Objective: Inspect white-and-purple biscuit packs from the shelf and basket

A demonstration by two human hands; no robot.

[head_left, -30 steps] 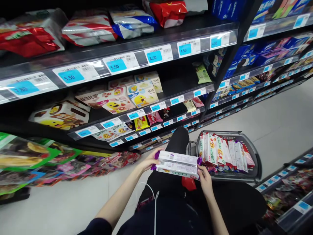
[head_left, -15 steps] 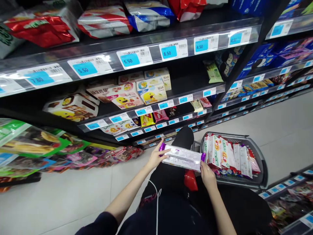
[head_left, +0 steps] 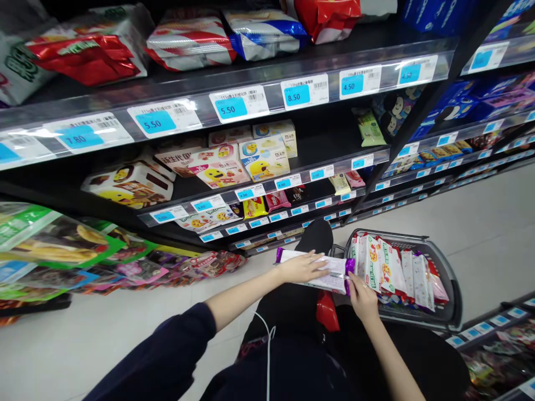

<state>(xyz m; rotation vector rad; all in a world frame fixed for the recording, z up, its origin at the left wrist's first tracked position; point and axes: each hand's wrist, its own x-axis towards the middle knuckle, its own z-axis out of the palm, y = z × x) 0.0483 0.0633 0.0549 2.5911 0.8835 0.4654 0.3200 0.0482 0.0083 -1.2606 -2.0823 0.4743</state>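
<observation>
Mostly white with purple ends on the packet [head_left: 335, 267] under the left hand [head_left: 303, 267]. White with red and green print on packs [head_left: 390, 267] in the dark grey basket [head_left: 456, 287] beside the right hand [head_left: 363, 295]. Blue on white for price labels [head_left: 304, 92] beyond both hands.

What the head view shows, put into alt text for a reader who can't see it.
A person's left hand lies across a purple-ended white packet while the right hand holds its right end. A dark basket of snack packets is at the right; stocked shelves rise ahead.
</observation>
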